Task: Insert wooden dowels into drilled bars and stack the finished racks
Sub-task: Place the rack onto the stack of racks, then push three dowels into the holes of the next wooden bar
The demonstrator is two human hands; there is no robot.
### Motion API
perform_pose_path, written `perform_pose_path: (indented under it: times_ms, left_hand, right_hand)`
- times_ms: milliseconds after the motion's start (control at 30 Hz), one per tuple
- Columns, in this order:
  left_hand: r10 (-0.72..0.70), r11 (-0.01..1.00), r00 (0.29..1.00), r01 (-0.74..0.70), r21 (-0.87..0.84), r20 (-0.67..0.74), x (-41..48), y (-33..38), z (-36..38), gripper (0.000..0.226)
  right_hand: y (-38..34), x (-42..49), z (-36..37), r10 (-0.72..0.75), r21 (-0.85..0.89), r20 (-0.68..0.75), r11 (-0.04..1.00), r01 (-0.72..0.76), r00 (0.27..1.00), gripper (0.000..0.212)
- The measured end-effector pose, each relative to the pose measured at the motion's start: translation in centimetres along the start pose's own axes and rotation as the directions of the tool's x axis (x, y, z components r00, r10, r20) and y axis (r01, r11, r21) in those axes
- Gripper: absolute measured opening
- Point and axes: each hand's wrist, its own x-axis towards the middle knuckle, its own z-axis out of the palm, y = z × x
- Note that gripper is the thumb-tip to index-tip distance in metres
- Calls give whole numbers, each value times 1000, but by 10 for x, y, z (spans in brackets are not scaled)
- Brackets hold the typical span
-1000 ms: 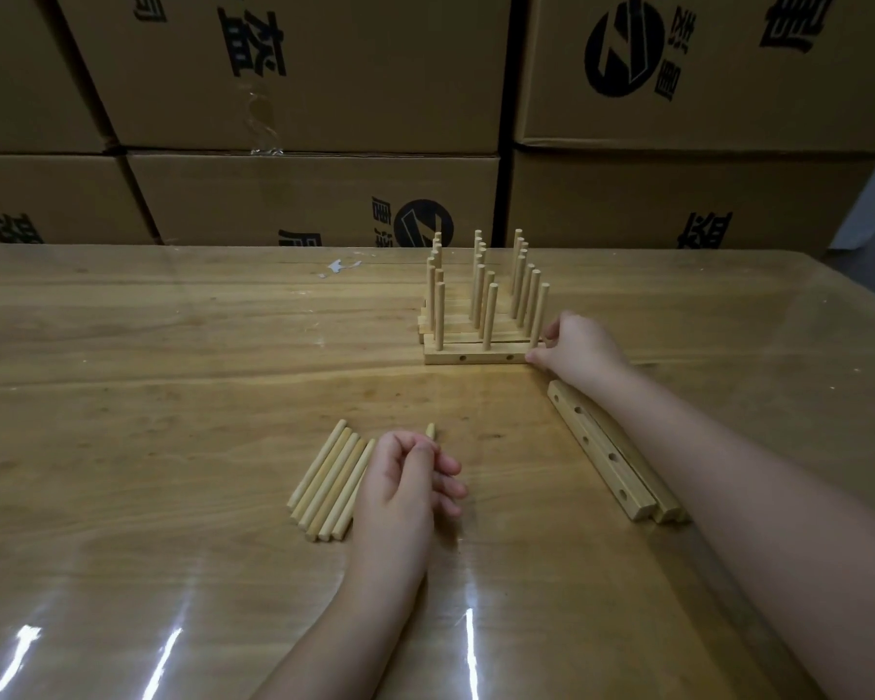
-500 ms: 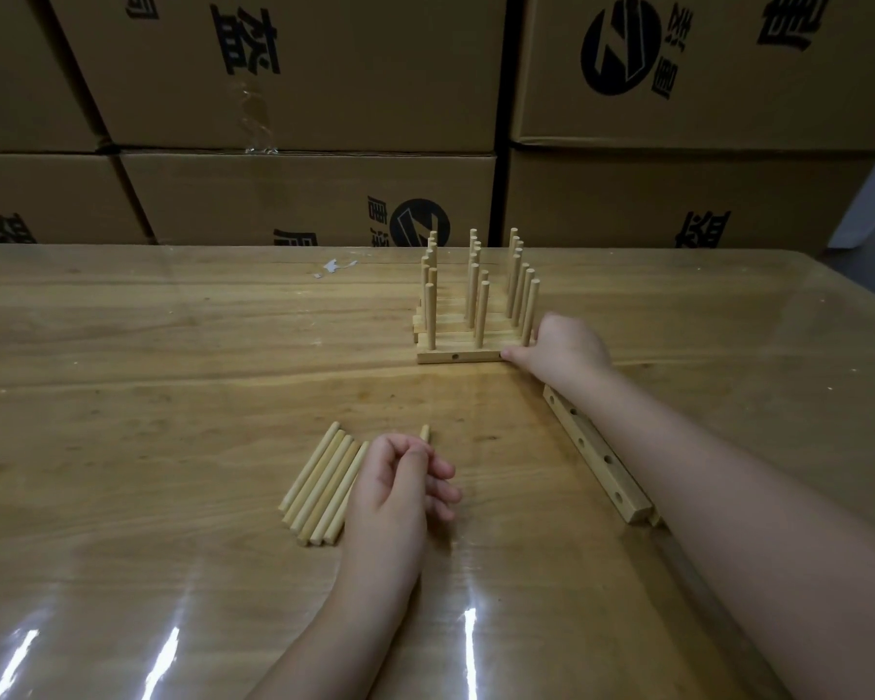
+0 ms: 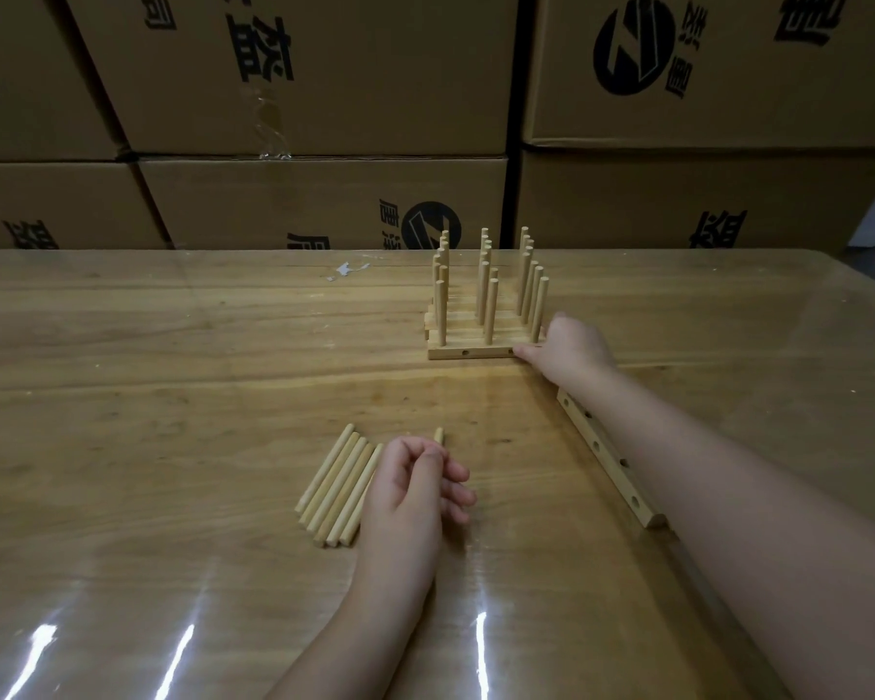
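Several finished racks stand packed together at the far middle of the table, dowels upright. My right hand grips the right end of the front rack's bar, thumb along its front face. Two empty drilled bars lie side by side near the right, partly under my right forearm. A bundle of loose dowels lies in front of me. My left hand rests beside it with fingers curled over one dowel; only that dowel's tip shows.
Stacked cardboard boxes form a wall along the table's far edge. A scrap of white paper lies near that edge. A glossy transparent sheet covers the wooden table.
Almost nothing has changed. My right hand stays at the end of the front rack, its thumb a little further along the front face. My left hand has not moved.
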Motion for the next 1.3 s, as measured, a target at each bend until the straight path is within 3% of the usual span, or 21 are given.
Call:
perform_pose_path:
  times_ms: [100,267,433,600,733,1000,1067,1133,1200,1300]
  left_hand:
    - [-9,1000,1000,9,-7,2,0,2,1,21]
    - [-17,1000,1000,17,-6,17,-2,6,1,20]
    - [-27,1000,1000,27,-10,10,-2,8,3,20]
    - [-25,1000,1000,26,-10,6,-2,9,5,21]
    - [-18,1000,1000,18,8,16,-1,7,5,21]
    - [2,999,999,-4,44,43,0,3,4,20]
    - [13,998,998,-16,56,55,-1,3,3,20]
    - [37,997,996,-43,68,79,-2,2,3,20]
    - [55,996,992,-63,70,112,-4,3,3,20]
    - [77,993,985,-90,80,158,-6,3,3,20]
  right_hand:
    - [13,-8,-15,-50,232,73,972,32,996,35]
    - [56,-46,-48,-8,462,-14,887,13,1000,23]
    - [92,-106,-54,78,374,-47,926,-55,996,20]
    - [91,-144,-48,117,239,-15,965,-110,993,43]
    - [80,-156,-34,126,138,-133,985,-107,983,48]
    - [73,-171,-28,173,268,-344,960,-80,923,34]
    - [71,-173,-32,202,411,-413,912,-16,888,29]
    - [66,-175,-38,244,604,-423,794,71,872,22]
    - [56,-179,-46,255,786,-324,609,109,911,13]
    - [37,-189,-45,157,902,-167,424,86,973,9]
